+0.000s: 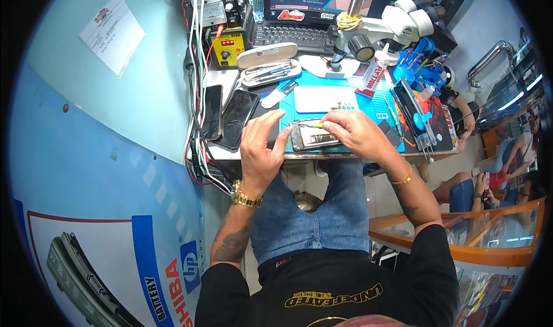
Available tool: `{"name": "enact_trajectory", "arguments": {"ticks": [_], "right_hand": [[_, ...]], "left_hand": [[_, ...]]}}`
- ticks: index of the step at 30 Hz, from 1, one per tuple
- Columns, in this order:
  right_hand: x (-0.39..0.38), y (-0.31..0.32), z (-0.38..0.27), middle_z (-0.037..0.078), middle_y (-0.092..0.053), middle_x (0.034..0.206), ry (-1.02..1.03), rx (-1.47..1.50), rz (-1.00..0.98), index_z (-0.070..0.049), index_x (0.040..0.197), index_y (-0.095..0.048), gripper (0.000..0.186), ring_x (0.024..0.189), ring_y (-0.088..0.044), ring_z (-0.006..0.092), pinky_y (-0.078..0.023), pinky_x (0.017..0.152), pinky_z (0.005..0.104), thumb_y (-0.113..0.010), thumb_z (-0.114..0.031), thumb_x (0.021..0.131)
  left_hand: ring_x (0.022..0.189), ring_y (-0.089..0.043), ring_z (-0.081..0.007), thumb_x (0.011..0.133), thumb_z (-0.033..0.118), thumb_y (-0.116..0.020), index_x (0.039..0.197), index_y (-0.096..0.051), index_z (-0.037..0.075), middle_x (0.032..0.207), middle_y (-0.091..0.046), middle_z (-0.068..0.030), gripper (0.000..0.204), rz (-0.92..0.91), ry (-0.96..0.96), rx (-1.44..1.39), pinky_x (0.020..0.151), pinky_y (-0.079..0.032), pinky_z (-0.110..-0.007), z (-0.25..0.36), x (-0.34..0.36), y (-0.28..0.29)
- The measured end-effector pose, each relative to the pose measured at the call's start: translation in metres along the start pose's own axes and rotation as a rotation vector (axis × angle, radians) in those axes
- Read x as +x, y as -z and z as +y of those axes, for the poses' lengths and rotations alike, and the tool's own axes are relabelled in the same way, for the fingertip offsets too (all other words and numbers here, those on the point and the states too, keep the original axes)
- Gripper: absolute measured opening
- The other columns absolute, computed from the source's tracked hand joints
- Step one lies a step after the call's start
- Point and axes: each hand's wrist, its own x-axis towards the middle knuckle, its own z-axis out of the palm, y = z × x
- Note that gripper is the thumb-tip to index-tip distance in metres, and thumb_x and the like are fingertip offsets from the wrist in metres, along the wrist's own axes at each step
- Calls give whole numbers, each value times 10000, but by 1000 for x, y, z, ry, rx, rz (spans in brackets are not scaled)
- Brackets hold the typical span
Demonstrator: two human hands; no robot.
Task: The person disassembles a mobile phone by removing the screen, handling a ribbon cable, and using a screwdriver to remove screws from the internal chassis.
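An opened phone [308, 138] lies on the blue-green work mat near the table's front edge, its inside facing up. My right hand [356, 134] is over its right end, fingers pinched on a slim tool with a yellow handle [318, 126]. The tool's dark tip points left across the phone's upper edge; its exact kind is too small to tell. Beside the phone's left end, my left hand [262, 147] has thumb and fingers apart and nothing between them. Just behind the phone sits a white tray-like pad [322, 99] with several tiny parts on its right part.
Two dark phones [239, 118] lie to the left, near hanging cables [199, 56]. Behind are an open tool case [269, 65], a keyboard [291, 36] and a microscope [360, 48]. A glue tube [374, 73] and a phone clamp [416, 115] stand to the right.
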Motion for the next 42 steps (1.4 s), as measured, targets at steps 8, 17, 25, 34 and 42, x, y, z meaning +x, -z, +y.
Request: {"name": "enact_trajectory", "arguments": {"ticks": [8, 17, 25, 34, 42], "right_hand": [[-7, 0, 1, 175, -691, 797, 62, 131, 2, 15, 1034, -716, 256, 732, -664, 314, -502, 685, 418, -636, -220, 971], [4, 8, -21, 77, -688, 856, -164, 926, 64, 4, 1130, -679, 270, 626, -674, 122, -545, 568, 235, -765, -140, 918], [12, 6, -34, 80, -688, 769, -126, 969, 163, 21, 1134, -653, 251, 589, -673, 110, -577, 539, 240, -717, -154, 966], [16, 4, -28, 78, -671, 723, -173, 953, 117, 22, 1040, -650, 237, 540, -649, 104, -567, 507, 235, -694, -204, 985], [10, -1, -21, 70, -668, 765, -177, 935, 152, 14, 1015, -658, 196, 597, -662, 104, -582, 546, 235, -699, -174, 978]], "left_hand": [[863, -688, -245, 793, 40, -807, 1027, -773, 76, 961, -754, -74, 239, -121, -160, -49, 769, -499, -350, 6, 2, 5], [776, -660, -241, 829, -37, -743, 931, -719, 27, 869, -716, -80, 123, -11, -268, -27, 715, -503, -353, 10, 10, 20], [773, -671, -243, 795, -45, -783, 994, -742, 24, 896, -727, -100, 214, 17, -258, -63, 693, -513, -347, 8, 12, 22], [782, -709, -231, 805, -89, -783, 1022, -734, -18, 914, -749, -134, 234, 145, -263, -94, 732, -561, -311, 13, 0, 14], [828, -699, -125, 964, 61, -703, 1054, -726, -16, 988, -755, -93, 121, -14, 533, -736, 725, -533, -251, 22, -7, 15]]}}
